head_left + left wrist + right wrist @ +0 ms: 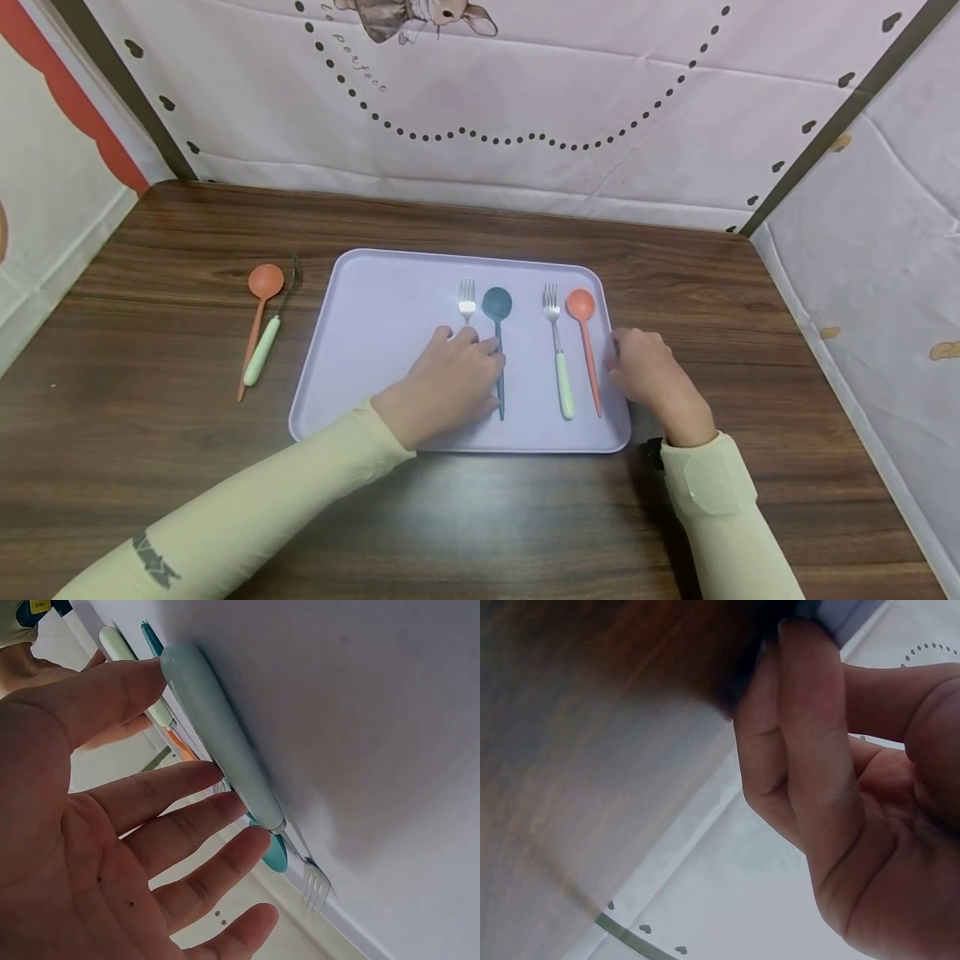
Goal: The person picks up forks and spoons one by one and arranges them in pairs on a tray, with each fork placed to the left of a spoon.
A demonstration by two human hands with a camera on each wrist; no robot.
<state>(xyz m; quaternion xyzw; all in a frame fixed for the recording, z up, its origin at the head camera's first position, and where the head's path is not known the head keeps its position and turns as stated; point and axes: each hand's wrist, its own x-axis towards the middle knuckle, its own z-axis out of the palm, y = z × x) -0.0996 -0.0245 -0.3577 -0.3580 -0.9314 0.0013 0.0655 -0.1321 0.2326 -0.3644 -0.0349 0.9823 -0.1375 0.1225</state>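
A pale purple tray [375, 333] lies on the table. My left hand [453, 379] reaches over it; in the left wrist view its thumb and fairly straight fingers [199, 776] touch one side of the pale blue-green handle of a fork [225, 739]. That handle is hidden by the hand in the head view. Right beside this fork lies a dark teal spoon [497, 304]. Further right on the tray are a fork with a pale green handle [564, 387] and an orange spoon [581, 305]. My right hand [651, 367] grips the tray's right rim between thumb and curled fingers.
Left of the tray, another orange spoon [266, 282] and a utensil with a pale green handle [261, 354] lie close together on the brown wooden table [150, 433]. A printed cloth [525, 75] hangs behind the table and along its sides.
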